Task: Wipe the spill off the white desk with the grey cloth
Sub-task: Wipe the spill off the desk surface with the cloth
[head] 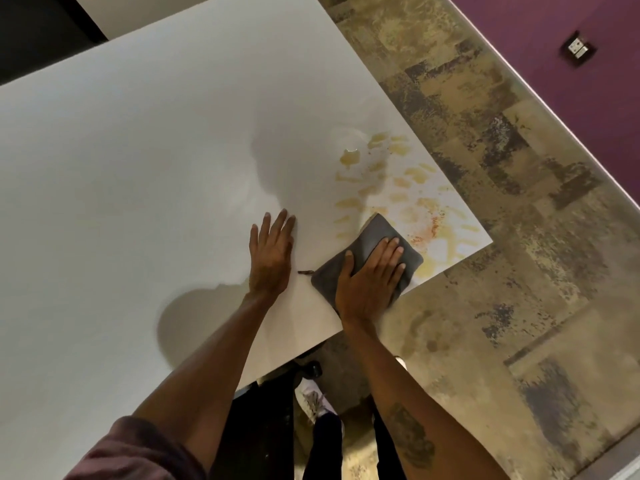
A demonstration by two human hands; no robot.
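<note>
Right of centre, the right hand (370, 275) presses flat, fingers spread, on the folded grey cloth (374, 247) beside the smeared yellow-orange spill (408, 188); the left hand (270, 258) rests open-palmed on the glossy white desk (138, 168).

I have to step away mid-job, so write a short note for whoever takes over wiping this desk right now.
Right hand: flat on the grey cloth, pressing it at the desk's near edge.
Left hand: flat and empty on the white desk, beside the cloth.
Spill: yellowish streaks and orange specks spread beyond the cloth toward the desk corner.
Done: cloth is at the spill's near edge.
Left: most of the spill is not yet wiped.
</note>
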